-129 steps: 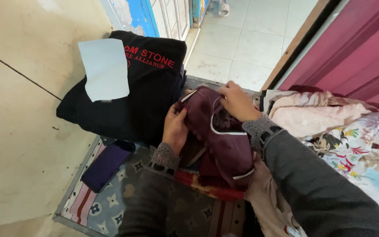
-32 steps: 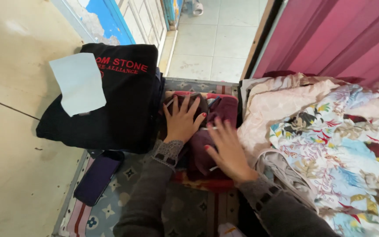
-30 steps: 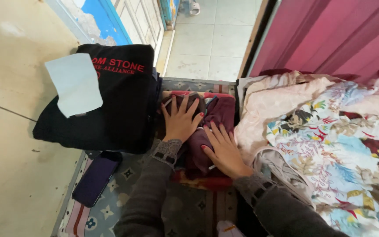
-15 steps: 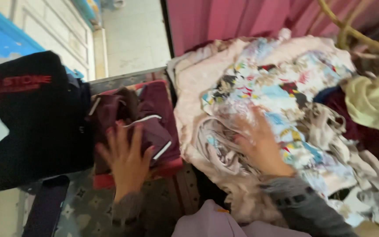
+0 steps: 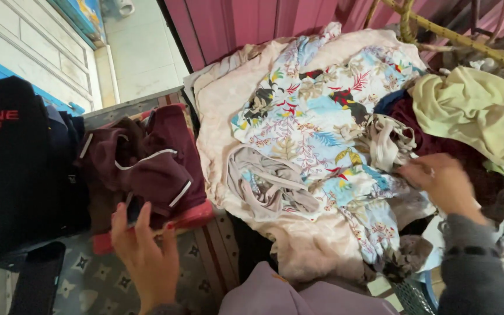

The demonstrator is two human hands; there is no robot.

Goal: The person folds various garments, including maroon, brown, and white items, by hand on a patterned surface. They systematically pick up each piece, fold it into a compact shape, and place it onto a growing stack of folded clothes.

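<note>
My left hand (image 5: 142, 251) rests flat with fingers apart on the near edge of a folded maroon garment (image 5: 147, 169) with white piping, which lies on a red folded piece. My right hand (image 5: 445, 185) reaches into a heap of loose clothes at the right, its fingers pinching a beige-grey striped garment (image 5: 387, 143) beside a floral print cloth (image 5: 316, 128). Whether it really grips the fabric is unclear because of blur. A second greyish striped garment (image 5: 269, 184) lies on a pale pink cloth (image 5: 298, 242).
A folded black garment (image 5: 13, 169) with red lettering sits at the left beside the maroon one. A yellow-green cloth (image 5: 473, 108) tops the pile at the far right under a cane frame (image 5: 438, 35). A patterned mat (image 5: 94, 283) lies below; a pink wall (image 5: 246, 23) stands behind.
The view swung right from the folded stack to the clothes heap. My right hand left the maroon garment and reached across to the striped piece at the far right; my left hand slid to the garment's near edge.
</note>
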